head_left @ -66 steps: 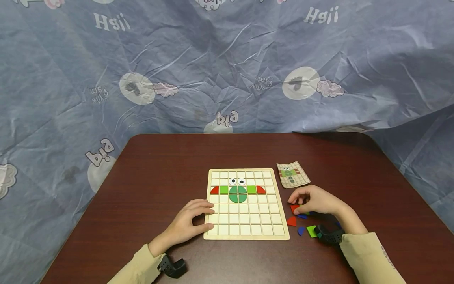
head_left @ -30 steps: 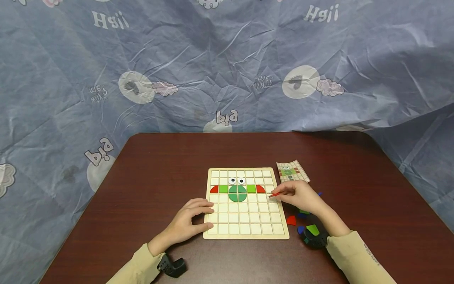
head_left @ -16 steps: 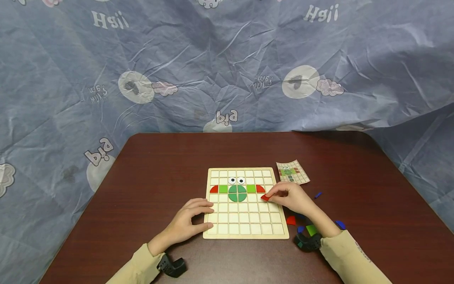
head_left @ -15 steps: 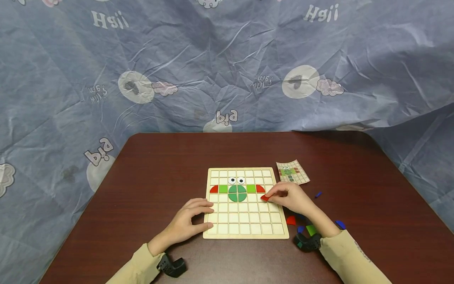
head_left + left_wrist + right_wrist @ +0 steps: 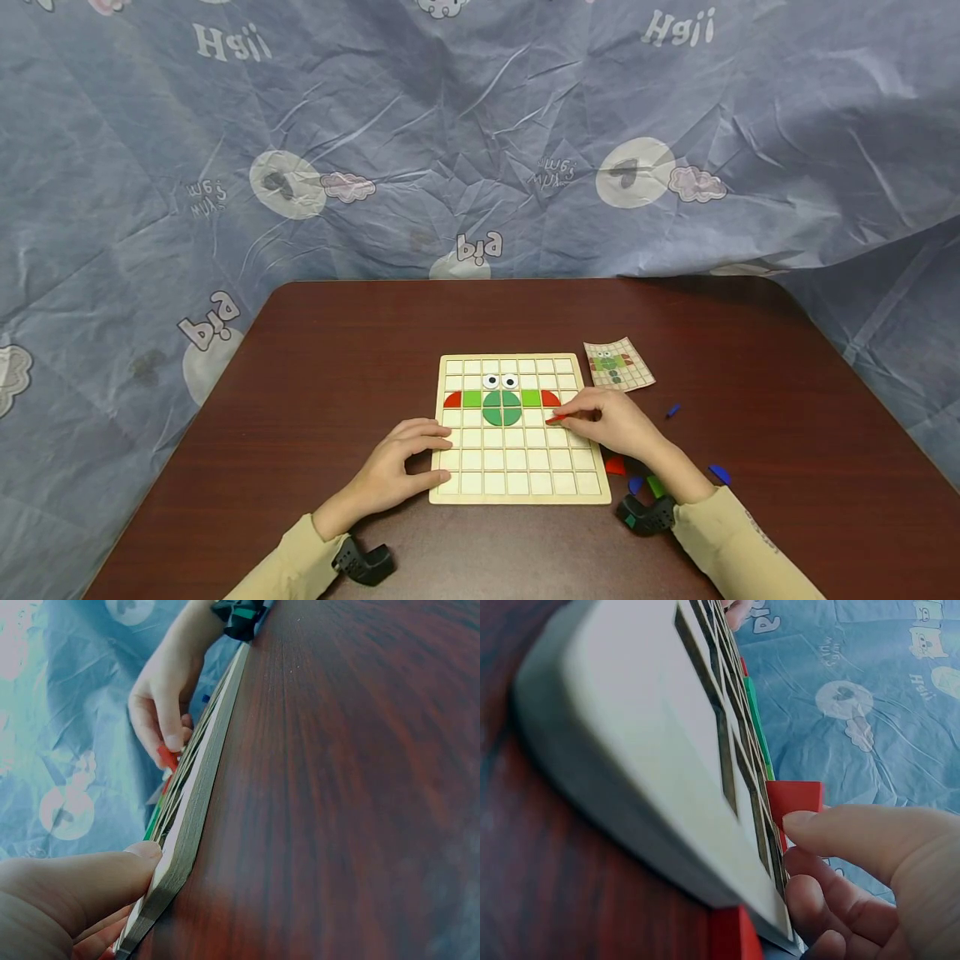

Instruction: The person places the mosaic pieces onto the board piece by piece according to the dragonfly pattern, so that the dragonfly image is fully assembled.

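My right hand (image 5: 611,423) pinches a red tile (image 5: 793,798) between thumb and fingers, tilted at the right side of the wooden grid board (image 5: 517,483), just below the red quarter-round tile (image 5: 550,399) there. Laid on the board are a green disc of quarter pieces (image 5: 502,408), light green squares (image 5: 472,399) either side of it, another red quarter-round tile (image 5: 453,400) and two eye pieces (image 5: 500,381). My left hand (image 5: 397,467) rests at the board's left edge, fingers extended and fingertips over the rim; its thumb (image 5: 112,877) lies along the edge.
A patterned card (image 5: 619,367) showing a similar figure lies beyond the board's right side. Loose pieces lie right of the board: a red one (image 5: 616,465), a green one (image 5: 656,486) and several blue ones (image 5: 720,474). A blue printed cloth (image 5: 450,150) hangs behind the table (image 5: 360,333).
My right hand has picked up the red tile from the loose pieces and carried it left over the board, tilting it more on edge lately. The left hand has stayed put.
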{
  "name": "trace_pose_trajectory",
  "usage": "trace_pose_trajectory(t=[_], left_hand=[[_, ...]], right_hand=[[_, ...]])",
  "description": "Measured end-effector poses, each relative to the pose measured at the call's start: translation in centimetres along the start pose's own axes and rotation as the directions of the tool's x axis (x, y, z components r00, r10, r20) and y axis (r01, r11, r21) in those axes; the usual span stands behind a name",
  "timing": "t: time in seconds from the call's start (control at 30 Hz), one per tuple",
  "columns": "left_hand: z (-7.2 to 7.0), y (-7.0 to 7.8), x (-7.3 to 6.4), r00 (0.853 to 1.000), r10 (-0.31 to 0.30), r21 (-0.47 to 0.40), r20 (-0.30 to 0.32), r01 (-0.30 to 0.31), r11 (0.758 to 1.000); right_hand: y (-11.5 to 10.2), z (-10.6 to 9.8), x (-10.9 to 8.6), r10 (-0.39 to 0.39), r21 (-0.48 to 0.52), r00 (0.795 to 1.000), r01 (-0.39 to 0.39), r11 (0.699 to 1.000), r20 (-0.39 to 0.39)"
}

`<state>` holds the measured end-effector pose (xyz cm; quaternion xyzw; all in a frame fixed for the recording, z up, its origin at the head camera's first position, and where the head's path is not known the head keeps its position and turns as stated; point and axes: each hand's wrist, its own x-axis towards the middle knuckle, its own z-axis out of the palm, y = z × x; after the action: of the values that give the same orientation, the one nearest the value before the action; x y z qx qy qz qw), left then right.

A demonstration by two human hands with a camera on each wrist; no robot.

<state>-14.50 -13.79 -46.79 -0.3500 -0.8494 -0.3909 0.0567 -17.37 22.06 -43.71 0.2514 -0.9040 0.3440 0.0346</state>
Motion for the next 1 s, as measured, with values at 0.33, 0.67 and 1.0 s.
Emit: trace_pose_trajectory(t=[0.33, 0.67, 1.0], left_hand=[[-0.02, 0.04, 0.03, 1.0, -0.011, 0.004, 0.008, 0.011, 1.0], [-0.05, 0.05, 0.02, 1.0, -0.018, 0.006, 0.01, 0.018, 1.0], [-0.04, 0.01, 0.02, 1.0, -0.018, 0.006, 0.011, 0.018, 1.0]], right_hand=[[-0.12, -0.1, 0.0, 0.091, -0.07, 0.995, -0.094, 0.993, -0.051], [-0.25, -0.01, -0.01, -0.032, -0.11, 0.999, 0.03, 0.994, -0.02], [-0.13, 0.03, -0.12, -0.014, -0.042, 1.0, 0.015, 0.999, 0.013]])
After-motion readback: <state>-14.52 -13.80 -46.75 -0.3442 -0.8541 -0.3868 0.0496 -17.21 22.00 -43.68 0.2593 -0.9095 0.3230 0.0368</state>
